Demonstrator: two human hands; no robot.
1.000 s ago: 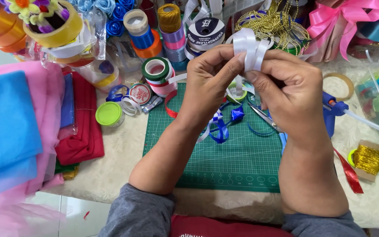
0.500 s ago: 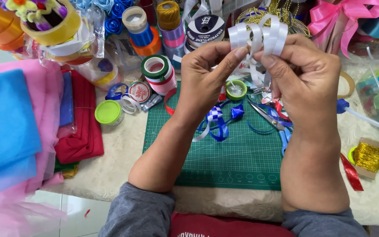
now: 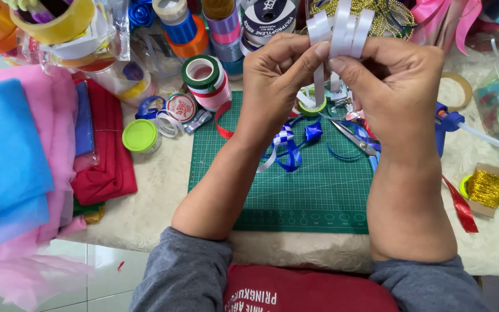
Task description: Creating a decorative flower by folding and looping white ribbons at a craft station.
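Up near the top centre of the frame, left hand point(image 3: 278, 75) and right hand point(image 3: 397, 81) raised together, both pinching a white ribbon point(image 3: 342, 29) folded into several upright loops, thumbs and forefingers closed on the gathered base of the loops. One loose white tail hanging down between the two hands.

Below, in the middle of the frame, a green cutting mat point(image 3: 295, 185) on a pale tablecloth point(image 3: 145, 202). On the mat, under the hands, a small blue and white bow point(image 3: 287, 144), loose blue ribbon ends, and scissors point(image 3: 356, 138) with blades pointing toward upper left. A red ribbon strip point(image 3: 460, 205) at right, just off the mat, beside a spool of gold cord point(image 3: 485, 188).

Left of the mat, a round lime-green lid point(image 3: 140, 136), and above it a green-rimmed ribbon roll point(image 3: 202, 72) stacked on a pink one. At far left, folded red fabric point(image 3: 105, 156) beside pink tulle point(image 3: 47, 144) with blue tulle point(image 3: 4, 150) on top. Along the top edge, many ribbon spools crowded together, with a pink bow point(image 3: 443, 20) at upper right.
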